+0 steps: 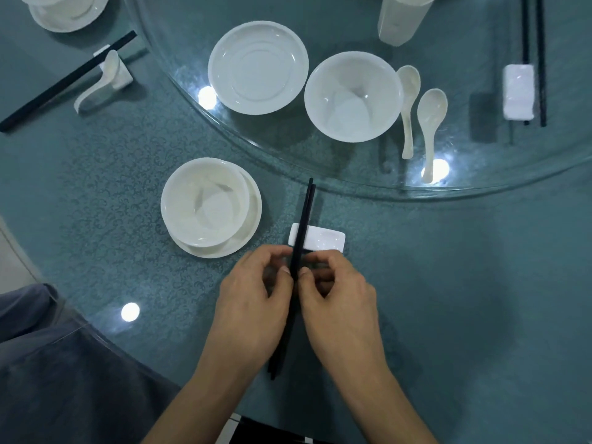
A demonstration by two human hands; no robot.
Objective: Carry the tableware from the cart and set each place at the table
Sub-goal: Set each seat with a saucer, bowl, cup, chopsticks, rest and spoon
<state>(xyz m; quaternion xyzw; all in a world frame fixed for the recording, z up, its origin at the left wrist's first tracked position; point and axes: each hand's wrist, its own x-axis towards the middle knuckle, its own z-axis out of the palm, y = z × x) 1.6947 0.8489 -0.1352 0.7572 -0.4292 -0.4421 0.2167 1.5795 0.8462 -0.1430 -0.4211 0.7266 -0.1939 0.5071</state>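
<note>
Left hand [253, 299] and right hand [339, 302] each pinch the black chopsticks [304, 213] just short of the white chopstick rest [323, 240]. The pair crosses the rest's left end, apparently lying on it.

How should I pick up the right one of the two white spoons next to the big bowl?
Probably by its thin handle, pinched from both sides. The soup spoon lies flat on the glass turntable with its handle pointing toward you, so reach in from the near edge. Its scoop end is wider and close to the other spoon, so harder to pinch.
</note>
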